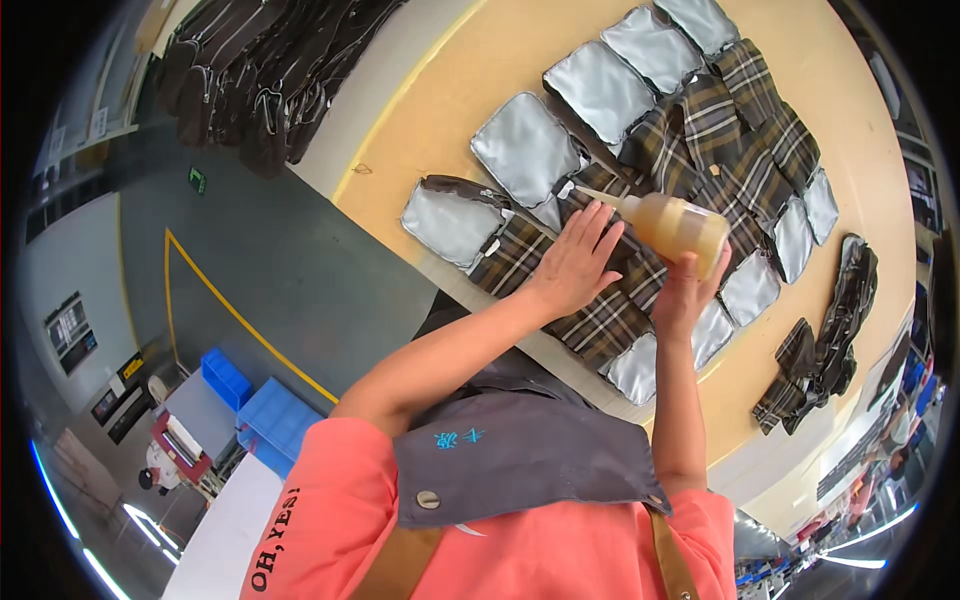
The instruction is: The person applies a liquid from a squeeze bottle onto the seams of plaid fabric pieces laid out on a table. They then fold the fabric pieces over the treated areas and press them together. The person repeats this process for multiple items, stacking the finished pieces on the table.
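Observation:
My right hand point(690, 288) is wrapped round a clear squeeze bottle point(684, 228) of yellowish liquid, tilted so its narrow nozzle points left. The nozzle tip is close to the edge of a silvery-grey lined fabric piece point(525, 150); whether it touches cannot be told. My left hand point(578, 262) lies flat, palm down with fingers stretched, on brown plaid fabric pieces point(600, 325) just below the nozzle. Another silvery-lined piece point(450, 222) is to the left of that hand. More plaid pieces point(705, 125) with silvery linings are spread in rows beyond and to the right of the bottle.
The pieces lie on a tan worktable point(440, 130) with a pale edge. A heap of dark fabric pieces point(260, 80) sits at the far left. Bundled plaid pieces point(825, 335) lie at the table's right. Blue bins point(275, 420) stand lower left, and a seated person point(160, 468) is beyond them.

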The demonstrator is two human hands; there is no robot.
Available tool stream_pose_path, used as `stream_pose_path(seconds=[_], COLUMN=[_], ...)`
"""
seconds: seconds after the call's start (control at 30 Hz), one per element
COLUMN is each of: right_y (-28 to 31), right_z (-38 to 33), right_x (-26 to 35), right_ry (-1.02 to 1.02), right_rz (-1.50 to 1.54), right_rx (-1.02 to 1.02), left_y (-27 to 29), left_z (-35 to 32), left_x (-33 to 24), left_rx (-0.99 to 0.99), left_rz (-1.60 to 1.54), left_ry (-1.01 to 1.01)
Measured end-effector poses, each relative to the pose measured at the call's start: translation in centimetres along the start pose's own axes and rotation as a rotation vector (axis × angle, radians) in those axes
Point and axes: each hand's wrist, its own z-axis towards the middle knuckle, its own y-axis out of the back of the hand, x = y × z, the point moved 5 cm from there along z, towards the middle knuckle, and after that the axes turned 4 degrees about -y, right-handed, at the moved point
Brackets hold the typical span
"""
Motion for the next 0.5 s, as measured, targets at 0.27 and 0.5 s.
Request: stream_pose_path(seconds=[0.27, 0.5], right_y=[-1.5, -2.3], right_z=[0.3, -0.1], right_x=[-0.8, -0.2], right_ry=[0.053, 0.070], right_rz=[-0.203, -0.167], right_rx=[0.130, 0.167], left_y=[-0.3, -0.2], left_z=[0.0, 0.0], left_x=[0.2, 0.3], left_rx=[0.016, 0.011], left_rz=[0.001, -0.021], left_ry=[0.017, 0.020])
